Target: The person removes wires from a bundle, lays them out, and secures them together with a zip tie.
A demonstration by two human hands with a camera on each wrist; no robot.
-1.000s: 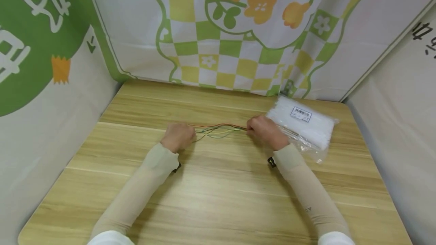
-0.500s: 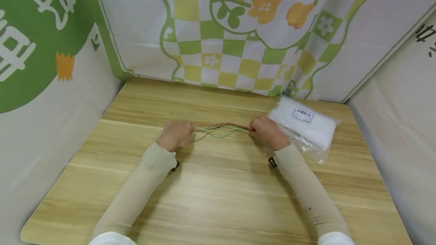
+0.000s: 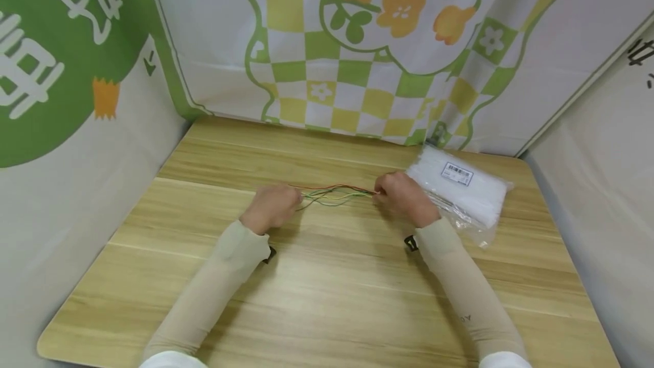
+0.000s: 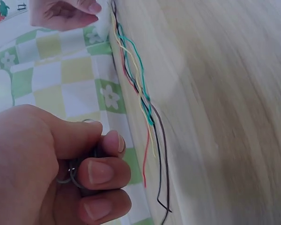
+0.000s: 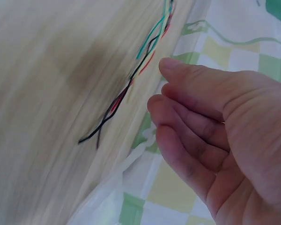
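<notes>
Several thin wires, red, yellow, green and dark [image 3: 334,187], lie as a loose bundle on the wooden table between the two hands. My left hand [image 3: 271,206] is at their left ends. In the left wrist view, its thumb and curled fingers hold thin grey loops, like wire [image 4: 74,173], partly hidden by the fingers; the bundle [image 4: 150,119] lies beside that hand. My right hand [image 3: 403,197] is at the right ends. The right wrist view shows its fingers loosely bent with nothing between them, beside the dark and red wire ends [image 5: 114,103].
A clear plastic bag packed with white strips [image 3: 467,197], bearing a barcode label [image 3: 457,174], lies right of my right hand. A patterned cloth [image 3: 357,90] hangs along the table's back edge. Pale cloth walls stand at both sides of the wooden table [image 3: 327,311].
My left hand shifts slightly left, then back right, near the left wire ends. The right hand stays almost in place. The wires keep nearly the same lie, and the head view drifts a little.
</notes>
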